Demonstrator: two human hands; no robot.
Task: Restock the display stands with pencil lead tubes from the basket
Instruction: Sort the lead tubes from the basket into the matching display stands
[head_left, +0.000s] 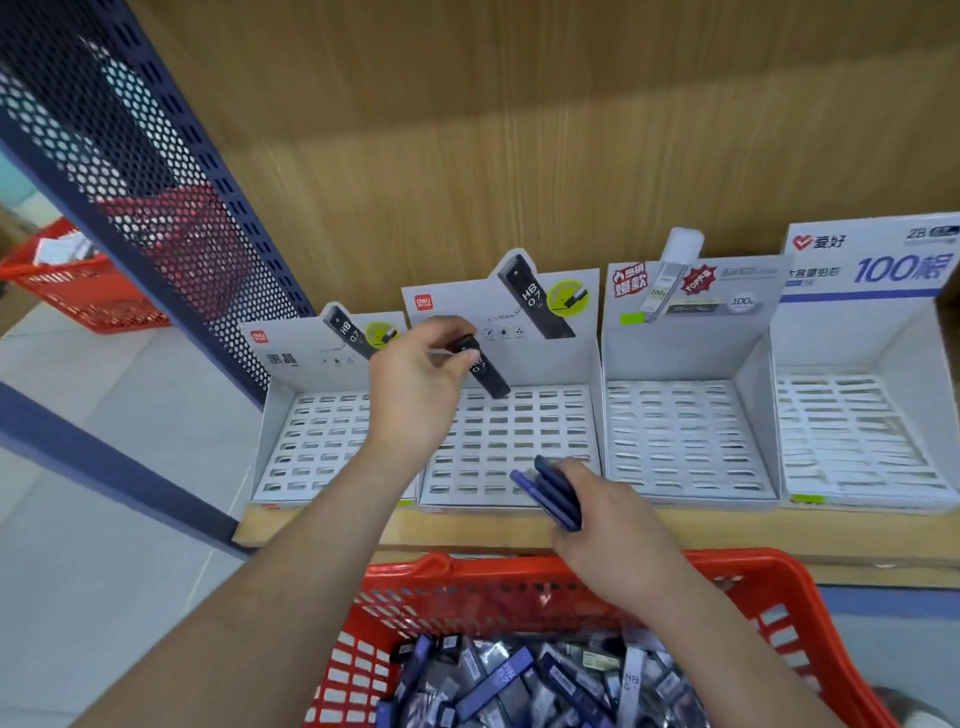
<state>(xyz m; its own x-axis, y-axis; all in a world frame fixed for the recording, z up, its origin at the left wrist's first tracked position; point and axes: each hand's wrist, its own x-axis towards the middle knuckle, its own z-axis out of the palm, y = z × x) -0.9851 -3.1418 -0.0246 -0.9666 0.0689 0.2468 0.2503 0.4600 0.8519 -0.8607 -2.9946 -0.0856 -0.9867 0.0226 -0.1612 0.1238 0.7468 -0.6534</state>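
Head cam: the person's left hand (415, 387) pinches a single black lead tube (488, 376) between thumb and fingers, tilted, with its lower end just over the back rows of the second display stand (519, 431) from the left. The right hand (613, 525) grips a small bunch of blue tubes (553, 491) at that stand's front edge. All four white stands sit side by side on the wooden shelf (675, 525), slots looking unfilled. The red basket (810, 587) sits right below, holding a heap of loose tubes (498, 680).
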